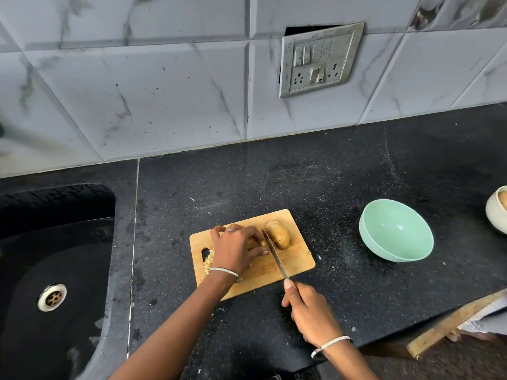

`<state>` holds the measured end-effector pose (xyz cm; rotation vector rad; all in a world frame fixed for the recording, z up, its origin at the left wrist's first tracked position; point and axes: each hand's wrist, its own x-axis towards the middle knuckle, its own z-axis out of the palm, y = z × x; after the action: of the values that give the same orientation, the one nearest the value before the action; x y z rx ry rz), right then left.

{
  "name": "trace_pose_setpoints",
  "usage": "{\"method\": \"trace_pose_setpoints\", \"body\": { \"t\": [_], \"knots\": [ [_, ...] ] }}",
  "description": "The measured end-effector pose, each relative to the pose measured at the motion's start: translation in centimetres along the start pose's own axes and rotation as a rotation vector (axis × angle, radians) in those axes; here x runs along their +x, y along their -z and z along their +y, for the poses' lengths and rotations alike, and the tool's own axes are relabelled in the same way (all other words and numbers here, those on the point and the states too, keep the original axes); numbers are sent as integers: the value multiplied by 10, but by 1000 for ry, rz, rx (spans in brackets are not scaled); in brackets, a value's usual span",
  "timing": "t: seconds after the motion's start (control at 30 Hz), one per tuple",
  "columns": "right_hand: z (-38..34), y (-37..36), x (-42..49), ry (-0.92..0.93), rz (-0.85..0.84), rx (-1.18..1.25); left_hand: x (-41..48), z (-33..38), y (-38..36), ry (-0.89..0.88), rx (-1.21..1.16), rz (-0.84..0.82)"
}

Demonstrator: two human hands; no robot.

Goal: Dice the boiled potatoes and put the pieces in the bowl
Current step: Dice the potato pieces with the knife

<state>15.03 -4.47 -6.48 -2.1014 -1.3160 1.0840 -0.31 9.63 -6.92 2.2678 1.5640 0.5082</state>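
A wooden cutting board [295, 260] lies on the black counter. A whole brown potato [278, 233] rests near the board's far right corner. My left hand [237, 248] holds down a partly cut potato piece [262, 243], mostly hidden under my fingers. My right hand [308, 311] grips a knife [275, 255] by the handle, its blade lying across the board between my left hand and the whole potato. Small diced pieces [208, 263] sit at the board's left edge. The mint-green bowl [396, 231] stands tilted to the right of the board and holds nothing.
A black sink [52, 270] with a metal drain lies to the left. A cream bowl [498, 209] sits at the right edge of view. The tiled wall with a switch plate [319, 60] stands behind. A wooden strip [452, 322] lies past the counter's front right edge.
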Motion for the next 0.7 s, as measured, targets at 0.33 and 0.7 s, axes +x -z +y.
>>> {"method": "trace_pose_setpoints", "body": {
  "t": [0.33,0.7],
  "knots": [
    [0,1,1,-25,-27,42,-1,-2,1,9,-39,13],
    [0,2,0,-36,-35,52,-1,-2,4,-10,-61,-8]
  ]
}}
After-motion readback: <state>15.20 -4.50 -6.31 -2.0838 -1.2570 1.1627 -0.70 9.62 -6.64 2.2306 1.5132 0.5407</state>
